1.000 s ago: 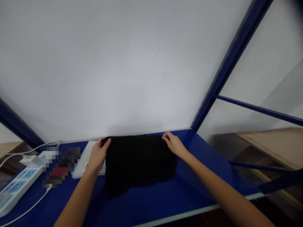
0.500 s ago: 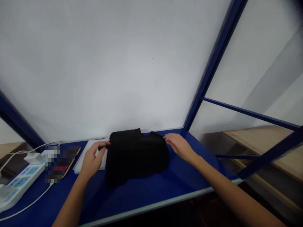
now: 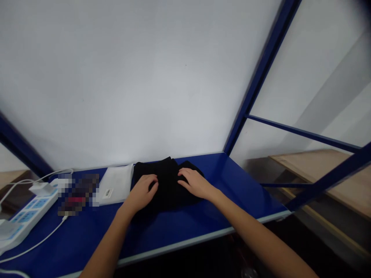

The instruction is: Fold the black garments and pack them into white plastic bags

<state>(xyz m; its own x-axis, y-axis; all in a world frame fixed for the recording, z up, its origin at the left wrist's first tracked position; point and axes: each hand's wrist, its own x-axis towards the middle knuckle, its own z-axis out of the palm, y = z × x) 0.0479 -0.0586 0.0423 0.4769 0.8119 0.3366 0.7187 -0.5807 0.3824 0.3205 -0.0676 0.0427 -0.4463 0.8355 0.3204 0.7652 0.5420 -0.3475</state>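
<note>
A black cloth garment (image 3: 168,185) lies folded in a soft, uneven bundle near the back of the blue table (image 3: 185,220). My left hand (image 3: 142,192) rests palm down on its left part, with the fingers curled against the fabric. My right hand (image 3: 194,183) lies flat on its right part, fingertips pointing towards my left hand. Neither hand lifts the cloth. Part of the bundle is hidden under my hands. A flat white packet (image 3: 115,183) with a small label sits just left of the cloth, apart from my left hand.
A white power strip with blue panels (image 3: 29,212) and white cables (image 3: 37,243) lie at the left. Next to them is a pixelated, unreadable object (image 3: 78,195). A white wall rises behind the table. Blue metal frame bars and a wooden board (image 3: 313,170) stand at the right.
The black cloth is now folded smaller. My hands have moved from its side edges onto its top, closer together. The white packet shows more fully, and the view has shifted slightly.
</note>
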